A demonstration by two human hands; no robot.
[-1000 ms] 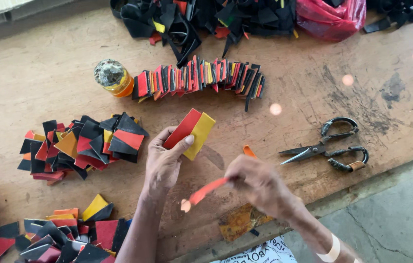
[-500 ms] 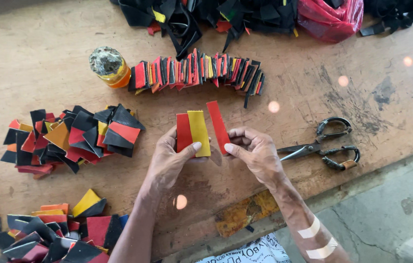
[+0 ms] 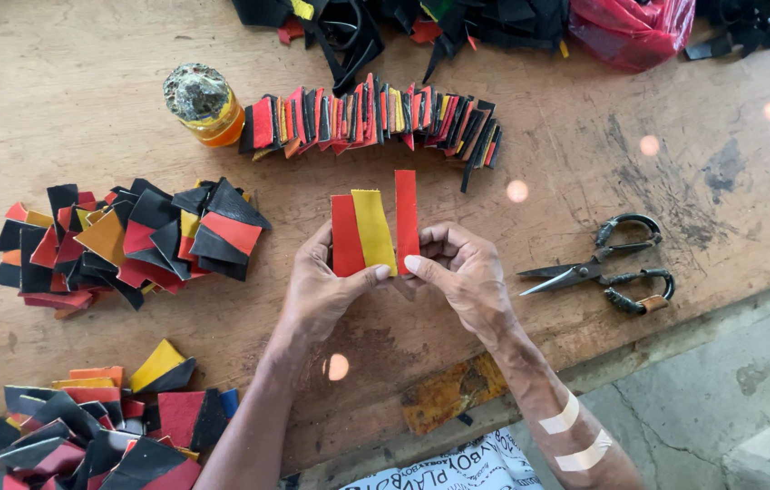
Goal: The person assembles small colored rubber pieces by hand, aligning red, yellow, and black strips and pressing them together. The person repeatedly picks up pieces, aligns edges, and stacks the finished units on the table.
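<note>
Your left hand (image 3: 326,290) pinches the lower end of a red strip (image 3: 346,234) and a yellow strip (image 3: 372,229) between thumb and fingers, closed tight on both. Your right hand (image 3: 462,277) grips a second, longer red strip (image 3: 406,218) at its lower end, thumb pressed against it. The three strips stand side by side, edges touching, fanned slightly. Their long axes run away from you, up the table, with the free ends pointing toward the far row of pieces. The right-hand strip reaches farthest; the yellow one leans a little to the left at its top.

They are held just above the wooden table (image 3: 77,109), near its middle, between your two hands.

Just beyond the strips lies a row of folded red, black and yellow pieces (image 3: 371,118), packed on edge and running left to right. At its left end stands a small amber jar (image 3: 205,104) with a crusted grey top, its label side not readable from here. To your left sits a loose heap of cut pieces (image 3: 126,240) in red, black and orange; a second heap (image 3: 86,436) lies at the near left corner. To your right, well apart from your hand, black-handled scissors (image 3: 607,265) lie with the blades pointing left. At the far edge are dark scraps (image 3: 403,23) and a red plastic bag (image 3: 630,27).
</note>
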